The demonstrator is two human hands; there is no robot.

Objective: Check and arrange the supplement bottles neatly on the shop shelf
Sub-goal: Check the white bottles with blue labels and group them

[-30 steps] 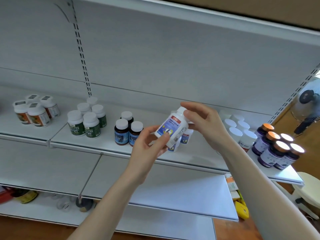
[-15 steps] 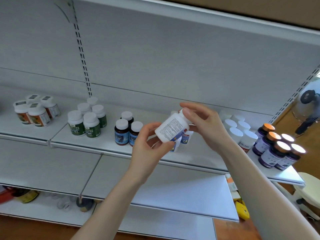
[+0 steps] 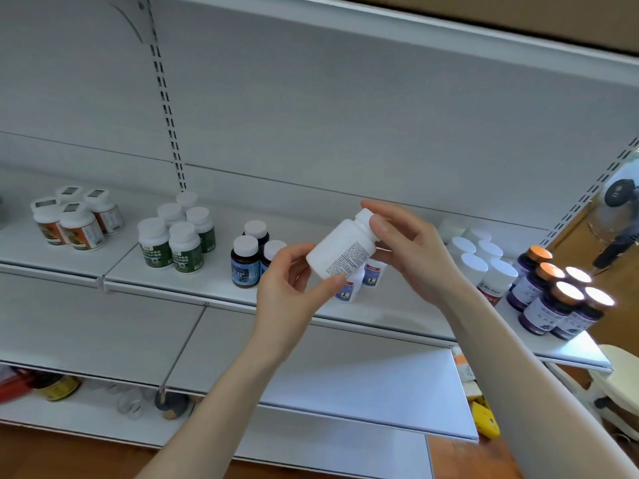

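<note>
I hold a white supplement bottle [image 3: 340, 250] in the air in front of the upper shelf [image 3: 397, 305], between both hands and touching nothing else. It is tilted, cap up and to the right, with a panel of fine black print turned toward me. My left grip [image 3: 287, 292] pinches the bottle's lower end, thumb on the front near the base and fingers curled behind it. My right grip [image 3: 411, 250] is closed on the cap end, thumb and fingertips wrapped round the cap and neck. Just behind the held bottle, two small white bottles with blue labels [image 3: 349, 288] stand on the shelf, partly hidden by my left thumb. To their left stand three dark bottles with blue labels [image 3: 246, 261] and white caps, then a cluster of green-labelled bottles [image 3: 176, 240], and at the far left a group of orange-labelled bottles [image 3: 74, 219]. To the right of my right wrist is a block of white-capped bottles [image 3: 484, 261], and at the shelf's right end purple bottles with orange caps [image 3: 553, 299] stand close together. Below, a lower shelf [image 3: 345, 375] juts out toward me. A fan [image 3: 619, 209] stands on the floor beyond the right end of the shelving.
</note>
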